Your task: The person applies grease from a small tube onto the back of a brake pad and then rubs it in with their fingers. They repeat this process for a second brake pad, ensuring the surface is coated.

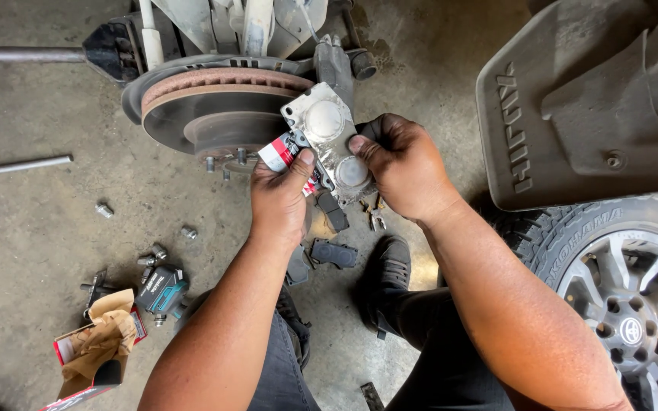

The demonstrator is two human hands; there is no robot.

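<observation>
A silver brake caliper (327, 133) with two round pistons facing up hangs in front of a rusty brake disc (218, 106). My right hand (405, 167) grips the caliper's right side, thumb pressed by the lower piston. My left hand (279, 199) pinches a small red and white packet (277, 152) against the caliper's left edge. Dark brake pads (334, 253) lie on the concrete floor below my hands.
A mud flap (573, 99) and a tyre on an alloy wheel (626, 304) stand at the right. Wheel nuts (154, 253), a teal battery tool (160, 289) and an open cardboard box with brown paper (97, 346) lie at the lower left. A metal rod (17, 166) lies far left.
</observation>
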